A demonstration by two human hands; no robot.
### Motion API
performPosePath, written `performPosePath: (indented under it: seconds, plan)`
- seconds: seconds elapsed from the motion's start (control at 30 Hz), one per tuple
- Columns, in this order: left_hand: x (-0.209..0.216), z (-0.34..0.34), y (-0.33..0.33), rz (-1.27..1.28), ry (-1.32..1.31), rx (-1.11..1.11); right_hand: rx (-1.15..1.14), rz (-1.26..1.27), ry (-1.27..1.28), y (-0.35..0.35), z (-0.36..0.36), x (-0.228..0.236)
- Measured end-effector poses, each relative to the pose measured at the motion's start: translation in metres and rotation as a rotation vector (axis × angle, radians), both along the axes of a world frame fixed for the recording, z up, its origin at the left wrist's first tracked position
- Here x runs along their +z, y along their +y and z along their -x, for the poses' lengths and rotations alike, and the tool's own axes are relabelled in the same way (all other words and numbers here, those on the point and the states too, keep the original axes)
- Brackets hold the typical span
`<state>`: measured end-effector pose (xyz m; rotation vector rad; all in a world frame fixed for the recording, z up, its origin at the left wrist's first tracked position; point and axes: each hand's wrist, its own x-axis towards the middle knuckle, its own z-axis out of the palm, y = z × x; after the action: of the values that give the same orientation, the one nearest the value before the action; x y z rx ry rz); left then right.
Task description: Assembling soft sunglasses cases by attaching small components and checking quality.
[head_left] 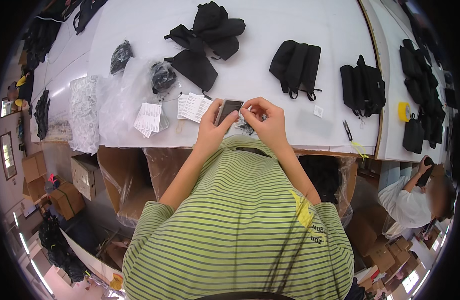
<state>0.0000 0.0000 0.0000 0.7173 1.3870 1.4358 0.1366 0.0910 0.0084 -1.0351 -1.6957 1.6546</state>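
Note:
At the table's near edge, my left hand [210, 128] grips a small stack of dark rectangular tags [232, 106], thumb laid across its face. My right hand [271, 125] is closed in a pinch at the stack's right edge; what lies between its fingertips is too small to make out. Small black pieces [246, 128] lie on the table between my hands. Left of them, white printed cards [192, 106] are fanned out, and another fan of white cards [149, 118] rests farther left.
Black fabric pouches [296, 67] lie on the white table [260, 30], with more black pouches [362, 85] to the right. Clear plastic bags [121, 95] cover the left part. Small scissors [347, 130] and yellow tape [404, 111] are rightward. Another person [407, 200] sits at right.

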Motion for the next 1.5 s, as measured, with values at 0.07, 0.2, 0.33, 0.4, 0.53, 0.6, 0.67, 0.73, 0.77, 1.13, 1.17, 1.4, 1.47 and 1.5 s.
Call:
performPosePath:
  seconds: [0.07, 0.2, 0.33, 0.4, 0.53, 0.6, 0.67, 0.73, 0.77, 1.13, 1.17, 1.4, 1.47, 1.5]
  plan:
    - [0.004, 0.0, -0.001, 0.081, 0.062, 0.022, -0.028, -0.025, 0.028, 0.0, 0.001, 0.005]
    - [0.01, 0.001, -0.007, 0.064, 0.128, 0.044, -0.04, -0.064, 0.012, -0.007, 0.002, 0.01]
    - [0.008, -0.001, -0.009, 0.039, 0.209, 0.068, -0.037, -0.085, 0.005, -0.006, 0.001, 0.01]
    - [0.008, -0.001, -0.009, 0.037, 0.184, 0.106, -0.039, -0.081, -0.003, -0.005, 0.0, 0.009]
    - [0.019, 0.007, -0.008, -0.106, 0.614, -0.017, -0.019, -0.02, -0.019, -0.004, -0.001, 0.008]
    - [0.022, 0.011, -0.008, -0.145, 0.792, -0.049, -0.014, 0.001, -0.011, -0.001, -0.002, 0.009]
    - [0.018, 0.018, -0.009, -0.099, 0.443, -0.107, 0.048, 0.227, 0.069, 0.003, -0.006, 0.013]
    - [0.014, 0.023, -0.009, -0.057, 0.168, -0.14, 0.107, 0.224, 0.061, 0.008, -0.01, 0.012]
    - [0.012, 0.027, -0.009, -0.015, -0.11, -0.175, 0.163, 0.222, 0.052, 0.009, -0.01, 0.011]
    - [-0.005, 0.042, 0.012, 0.007, -0.052, -0.236, 0.282, 0.505, 0.084, 0.017, 0.008, 0.005]
    - [-0.014, 0.052, 0.023, -0.033, -0.029, -0.186, 0.302, 0.475, 0.012, 0.019, 0.009, 0.003]
    - [-0.129, 0.227, 0.082, 0.414, 1.487, 0.282, 0.208, 0.258, -0.135, 0.027, 0.003, 0.033]
    - [-0.128, 0.249, 0.085, 0.485, 1.585, 0.166, 0.189, 0.321, 0.042, 0.026, -0.006, 0.044]
    - [-0.126, 0.256, 0.087, 0.559, 1.678, 0.05, 0.18, 0.318, 0.041, 0.027, -0.008, 0.043]
